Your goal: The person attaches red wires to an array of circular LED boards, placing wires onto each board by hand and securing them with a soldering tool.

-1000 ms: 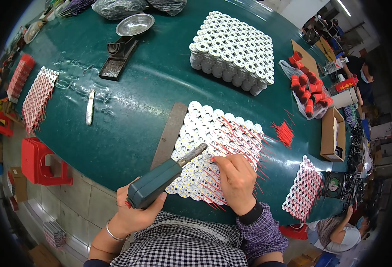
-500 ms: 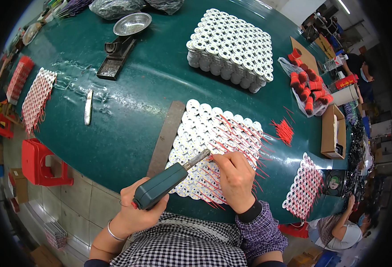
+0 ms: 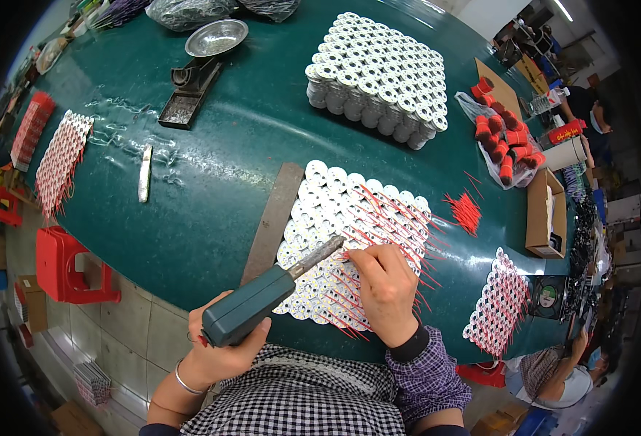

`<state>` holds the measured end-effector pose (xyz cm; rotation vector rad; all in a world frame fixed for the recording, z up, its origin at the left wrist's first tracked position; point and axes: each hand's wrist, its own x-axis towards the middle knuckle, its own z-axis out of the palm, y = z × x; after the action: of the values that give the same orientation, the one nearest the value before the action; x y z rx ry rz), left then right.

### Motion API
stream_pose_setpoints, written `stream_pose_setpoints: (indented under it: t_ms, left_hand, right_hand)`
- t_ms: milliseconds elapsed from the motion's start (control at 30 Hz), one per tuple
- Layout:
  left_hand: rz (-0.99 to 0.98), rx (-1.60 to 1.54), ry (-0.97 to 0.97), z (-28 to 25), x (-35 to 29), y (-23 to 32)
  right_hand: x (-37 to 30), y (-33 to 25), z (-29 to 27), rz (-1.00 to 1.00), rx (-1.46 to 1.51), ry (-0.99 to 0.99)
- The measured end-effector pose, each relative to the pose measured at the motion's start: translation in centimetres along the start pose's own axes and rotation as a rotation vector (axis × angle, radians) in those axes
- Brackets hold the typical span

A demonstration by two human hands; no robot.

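My left hand (image 3: 227, 357) is closed round the handle of a dark green soldering gun (image 3: 251, 304). Its metal tip points up and right, over a panel of joined white round circuit boards (image 3: 311, 234) lying flat on the table. Close to that tip, my right hand (image 3: 389, 291) pinches a thin red wire, mostly covered by the fingers. Rows of red wires (image 3: 389, 211) stick out from the panel's right and lower parts. Along the panel's left side lies a flat brown metal strip (image 3: 268, 221).
A tall stack of white board panels (image 3: 378, 69) stands at the back. Loose red wires (image 3: 466, 213) and bagged red wire bundles (image 3: 506, 138) lie right, above another wired panel (image 3: 498, 305). A metal dish (image 3: 216, 38) sits far left; a co-worker (image 3: 564, 374) is at lower right.
The soldering gun has drawn back slightly down and left, its tip now a little further from the right fingers. My right hand has hardly moved.
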<state>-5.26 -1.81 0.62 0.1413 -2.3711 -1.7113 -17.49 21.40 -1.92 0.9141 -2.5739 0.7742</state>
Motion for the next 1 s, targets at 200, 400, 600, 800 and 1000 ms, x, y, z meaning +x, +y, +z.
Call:
stream_pose_setpoints:
  t_ms: [200, 400, 600, 800, 1000]
  left_hand:
    - [0.098, 0.016, 0.037, -0.3, -0.4, -0.6]
    - [0.063, 0.003, 0.056, -0.5, -0.7, -0.7]
    - [0.025, -0.026, 0.011, -0.7, -0.5, -0.3]
    - [-0.009, 0.005, -0.047, -0.8, -0.7, -0.5]
    - [-0.019, -0.009, -0.033, -0.7, -0.7, -0.4]
  right_hand:
    - [0.4, -1.0, -1.0, 0.011, -0.060, -0.018]
    - [0.8, -2.2, -1.7, -0.010, 0.004, 0.005]
    - [0.2, -1.4, -0.2, 0.001, 0.024, 0.008]
    - [-0.1, -1.3, 0.2, 0.016, 0.039, 0.011]
    - [0.2, -1.2, 0.2, 0.038, 0.074, 0.006]
